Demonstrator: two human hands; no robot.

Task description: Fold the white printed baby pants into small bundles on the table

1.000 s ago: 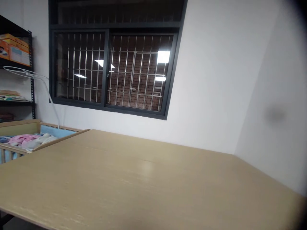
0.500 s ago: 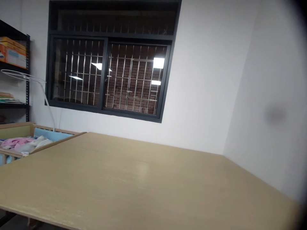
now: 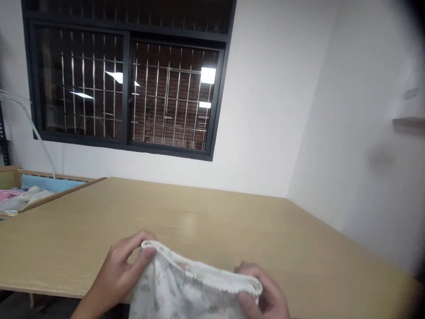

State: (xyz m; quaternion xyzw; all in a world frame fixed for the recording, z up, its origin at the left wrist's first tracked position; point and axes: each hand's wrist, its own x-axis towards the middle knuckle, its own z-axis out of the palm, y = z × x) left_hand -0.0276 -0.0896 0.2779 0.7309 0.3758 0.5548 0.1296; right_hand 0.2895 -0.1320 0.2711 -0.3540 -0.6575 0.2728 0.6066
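Between my hands hangs a pale cloth garment (image 3: 186,288) with a small coloured print and a gathered, elastic-looking waistband, perhaps a pair of pants; its lower part runs out of the picture. My left hand (image 3: 126,266) pinches one end of the band between thumb and fingers. At the other end, my right hand (image 3: 262,292) grips the band, thumb in front and fingers behind. The band is stretched between them, sloping down to the right. Both hands are over the near edge of the wooden table (image 3: 212,212).
At the left, a wooden crib (image 3: 63,192) with blue lining and pink and pale cloths adjoins the table. A barred window (image 3: 133,88) is in the wall behind. A white curved stand (image 3: 43,141) rises by the crib. A ledge (image 3: 410,124) juts from the right wall.
Both hands have come into view from below, holding the garment by its waistband. My view has turned a little to the right, so the shelf at left is mostly out of sight.
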